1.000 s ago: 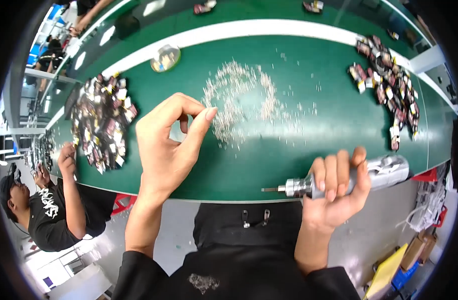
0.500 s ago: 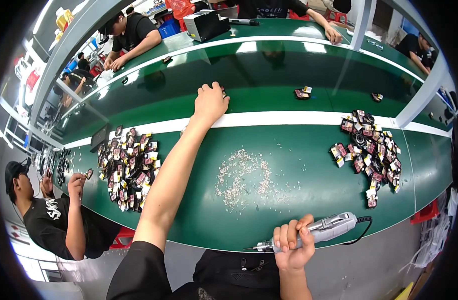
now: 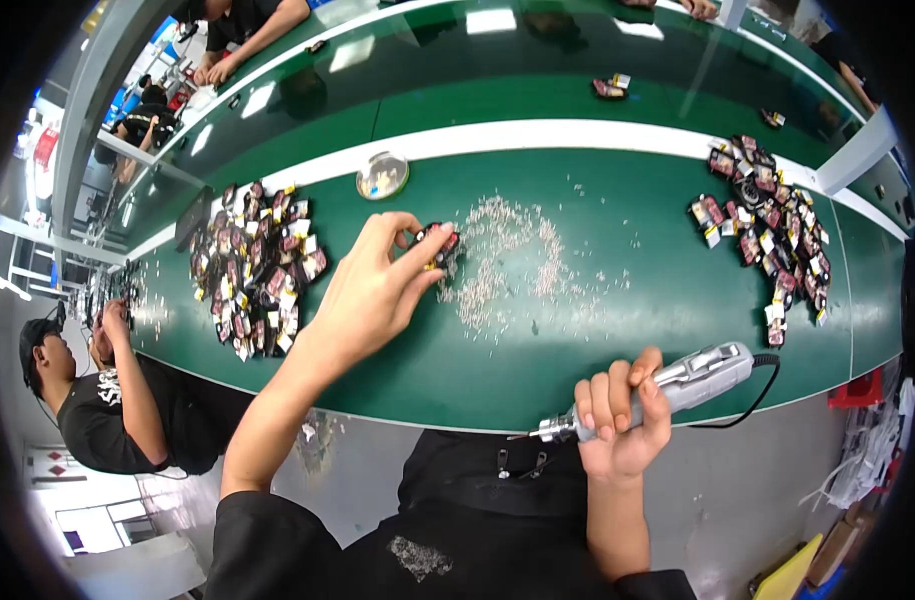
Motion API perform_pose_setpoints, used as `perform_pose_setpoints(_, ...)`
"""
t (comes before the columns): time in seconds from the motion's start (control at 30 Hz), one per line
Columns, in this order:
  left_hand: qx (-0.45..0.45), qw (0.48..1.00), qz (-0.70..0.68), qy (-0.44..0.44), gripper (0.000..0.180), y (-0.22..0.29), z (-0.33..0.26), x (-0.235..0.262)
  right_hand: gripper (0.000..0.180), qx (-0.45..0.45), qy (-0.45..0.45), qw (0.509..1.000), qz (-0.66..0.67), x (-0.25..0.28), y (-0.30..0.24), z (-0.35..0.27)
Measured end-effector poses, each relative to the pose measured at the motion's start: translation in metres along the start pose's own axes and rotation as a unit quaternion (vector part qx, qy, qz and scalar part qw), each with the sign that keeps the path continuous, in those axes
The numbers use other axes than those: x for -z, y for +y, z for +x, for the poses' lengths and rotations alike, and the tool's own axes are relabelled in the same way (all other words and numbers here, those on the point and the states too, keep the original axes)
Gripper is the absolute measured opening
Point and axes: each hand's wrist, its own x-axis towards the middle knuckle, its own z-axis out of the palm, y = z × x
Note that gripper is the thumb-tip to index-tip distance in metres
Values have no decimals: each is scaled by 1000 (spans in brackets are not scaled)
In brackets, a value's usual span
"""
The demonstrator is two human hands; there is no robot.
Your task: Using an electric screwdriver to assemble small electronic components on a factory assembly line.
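Left hand (image 3: 378, 285) has been pulled back from the far reach across the table (image 3: 538, 180); a small dark part (image 3: 440, 243) is now pinched between thumb and fingertips, held at the near edge of the screw scatter (image 3: 513, 260). Part type can't be told at this size, probably one like those in the left pile (image 3: 258, 265). Right hand (image 3: 618, 420) is kept closed around the electric screwdriver (image 3: 668, 385) at the table's near edge, tip pointing left. A part is now in hand for fastening.

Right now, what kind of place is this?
Probably a factory assembly line: a long green workbench, heaps of small red-and-black parts, a grey powered screwdriver in the right hand, and other workers nearby.
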Motion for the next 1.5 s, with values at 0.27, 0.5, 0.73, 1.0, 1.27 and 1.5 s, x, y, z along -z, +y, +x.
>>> perform_pose_setpoints(0.27,41,992,-117,-30,54,44,-83,-1,9,-17,18,1000,-19,-10,10,4)
perform_pose_setpoints(0.5,9,995,-98,-24,39,42,-90,-3,9,-41,25,998,-34,-17,22,-13)
perform_pose_setpoints(0.73,-76,996,-32,42,34,51,-85,-21,8,-100,15,993,-59,-26,40,-38)
perform_pose_setpoints(1.0,-150,985,13,87,33,84,-81,-36,10,-74,79,986,-129,-29,65,-53)
perform_pose_setpoints(1.27,-97,995,-28,-5,38,91,-85,-29,11,-93,6,989,-118,-24,48,-45)
perform_pose_setpoints(1.5,-107,993,-32,-37,41,91,-89,-24,23,-59,-167,970,-166,-45,-7,5)
